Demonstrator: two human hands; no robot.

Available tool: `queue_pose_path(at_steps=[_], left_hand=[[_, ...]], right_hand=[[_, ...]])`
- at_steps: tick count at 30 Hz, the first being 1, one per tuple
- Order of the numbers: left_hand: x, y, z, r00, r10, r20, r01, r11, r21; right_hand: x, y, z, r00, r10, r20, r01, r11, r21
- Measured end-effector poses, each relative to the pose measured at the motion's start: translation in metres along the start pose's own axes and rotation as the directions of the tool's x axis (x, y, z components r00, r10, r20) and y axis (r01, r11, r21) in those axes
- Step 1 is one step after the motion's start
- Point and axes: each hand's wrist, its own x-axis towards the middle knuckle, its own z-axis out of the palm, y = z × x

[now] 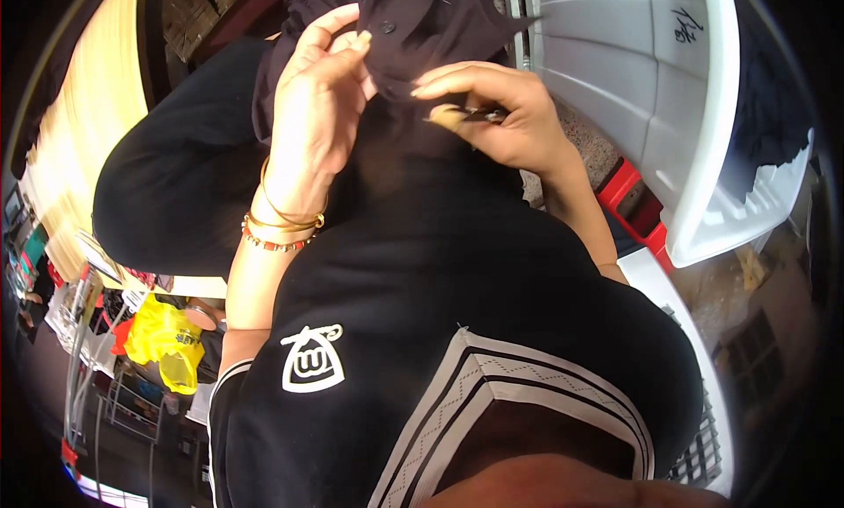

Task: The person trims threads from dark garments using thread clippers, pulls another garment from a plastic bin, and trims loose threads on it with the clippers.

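Note:
A dark brownish-purple buttoned garment [413, 55] lies draped over my lap, with a dark button [388, 27] near its upper part. My left hand [321, 90] pinches the garment's edge between thumb and fingers; bangles circle that wrist. To the right, my right hand [505, 112] is closed, its thumb and index finger close to the cloth's lower edge. Inside its curled fingers sits a small dark tool [486, 116], mostly hidden, and its exact kind cannot be made out. The right thumb tip is slightly blurred.
A large grey plastic bin [615, 77] stands close on the right, with dark cloth [774, 112] beyond it. Below it is a red plastic object [629, 196]. On the left are a pale wooden surface [88, 138] and a yellow plastic bag [163, 336].

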Motion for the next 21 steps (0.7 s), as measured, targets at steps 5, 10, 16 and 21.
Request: queue_pose_path(at_steps=[5,10,16,21], left_hand=[[-0.011,0.004,-0.011,0.961,0.276,0.019,-0.277,0.958,0.067],[-0.022,-0.002,-0.021,0.839,0.519,0.164,-0.466,0.528,0.71],[-0.022,0.008,-0.033,0.722,0.618,0.311,-0.451,0.08,0.889],[-0.015,0.007,-0.045,0.868,0.495,0.036,-0.383,0.623,0.682]], right_hand=[[0.021,-0.006,0.001,0.961,0.212,-0.18,-0.195,0.975,0.109],[0.056,-0.002,0.0,0.968,-0.12,-0.221,0.032,0.931,-0.364],[0.06,0.013,0.005,0.987,-0.133,-0.085,0.068,0.845,-0.53],[0.046,0.015,0.01,0.992,-0.048,-0.117,-0.001,0.92,-0.392]])
